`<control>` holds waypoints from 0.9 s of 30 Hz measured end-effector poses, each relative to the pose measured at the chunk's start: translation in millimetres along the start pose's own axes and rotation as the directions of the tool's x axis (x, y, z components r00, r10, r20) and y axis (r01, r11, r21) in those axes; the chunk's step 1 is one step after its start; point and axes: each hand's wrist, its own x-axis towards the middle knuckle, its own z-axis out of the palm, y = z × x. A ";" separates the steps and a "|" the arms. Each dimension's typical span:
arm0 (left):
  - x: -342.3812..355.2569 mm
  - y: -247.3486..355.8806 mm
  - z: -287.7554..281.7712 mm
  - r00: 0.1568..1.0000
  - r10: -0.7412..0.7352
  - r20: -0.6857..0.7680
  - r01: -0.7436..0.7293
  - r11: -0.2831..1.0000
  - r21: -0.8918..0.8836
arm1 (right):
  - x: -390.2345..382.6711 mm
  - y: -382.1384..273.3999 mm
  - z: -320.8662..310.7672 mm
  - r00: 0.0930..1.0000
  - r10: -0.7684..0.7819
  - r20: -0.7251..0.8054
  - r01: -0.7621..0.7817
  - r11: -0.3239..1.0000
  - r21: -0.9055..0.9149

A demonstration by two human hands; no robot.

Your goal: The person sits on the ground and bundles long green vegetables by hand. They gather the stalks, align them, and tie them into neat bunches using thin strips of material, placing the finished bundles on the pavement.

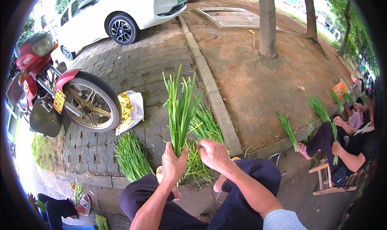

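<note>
My left hand is closed around an upright bunch of long green leaves. My right hand is beside the bunch's lower right, its fingers curled in a pinch; what they hold, if anything, is too small to make out. More cut greens lie on the paving in a pile on the left and behind the held bunch. Loose shorter bits lie between my legs, below my right hand.
A red motorbike stands left beside a crumpled gold-and-white bag. A white car, kerb and tree are beyond. Co-workers sit right and lower left. Bundles of greens line the right kerb.
</note>
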 end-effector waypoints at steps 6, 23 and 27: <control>-3.6 8.8 -4.7 0.999 0.020 0.048 -0.013 0.990 -0.140 | -12.3 15.5 22.5 0.925 0.116 0.362 -0.044 0.978 -0.202; -19.9 21.0 1.0 0.764 -0.035 0.644 0.395 0.814 -0.425 | 16.0 -9.8 -20.9 0.841 0.065 0.537 -0.528 0.312 0.790; -17.1 19.1 -4.3 0.697 -0.077 0.713 0.467 0.803 -0.370 | 13.5 -16.4 -29.2 0.812 0.131 0.568 -0.544 0.524 0.656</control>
